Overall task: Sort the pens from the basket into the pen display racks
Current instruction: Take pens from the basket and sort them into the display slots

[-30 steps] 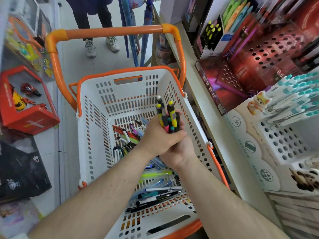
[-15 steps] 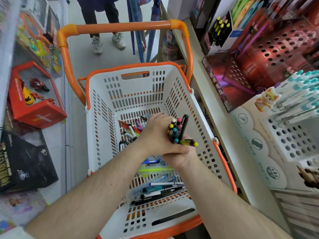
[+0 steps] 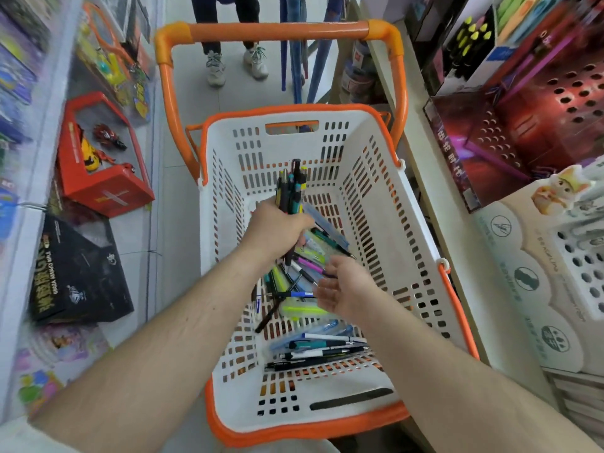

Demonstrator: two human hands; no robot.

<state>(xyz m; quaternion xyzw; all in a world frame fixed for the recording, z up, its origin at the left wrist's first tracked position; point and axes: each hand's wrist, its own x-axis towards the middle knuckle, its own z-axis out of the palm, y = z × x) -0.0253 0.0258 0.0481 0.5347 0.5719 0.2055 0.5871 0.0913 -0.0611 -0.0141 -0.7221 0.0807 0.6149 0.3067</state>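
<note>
To the left of the basket [image 3: 369, 204], a shelf holds a black box [image 3: 78, 273] with yellow lettering too warped to read, and above it a red box [image 3: 108, 188] with a clear window showing a yellow toy. More toy packs sit further left, blurred.

The basket is white plastic with slotted walls, an orange rim and a tall orange handle [image 3: 277, 32] arching over its far end. Beyond the handle a person's legs and pale sneakers [image 3: 235, 65] stand on the floor.

Over the middle of the basket the left hand [image 3: 277, 228] has its fingers wrapped round a bundle of pens [image 3: 291, 191], which stick up above the fist, dark and yellow barrels together. Just right of and nearer than it, the right hand [image 3: 343, 287] hovers palm up with fingers loosely spread, holding nothing. Under both hands loose pens [image 3: 313, 349] lie on the basket floor: neon yellow, pink, blue and black ones in a jumble, and a neater row near the closest wall.

Right of the basket, along a shelf edge, stands a dark red rack [image 3: 523, 125] full of round holes, with pale characters on its front that are too slanted to read and "0.5" on a purple strip above it. Nearer, a white rack [image 3: 581, 273] with holes carries a cartoon cat figure [image 3: 559, 191] and round icons on its front.
</note>
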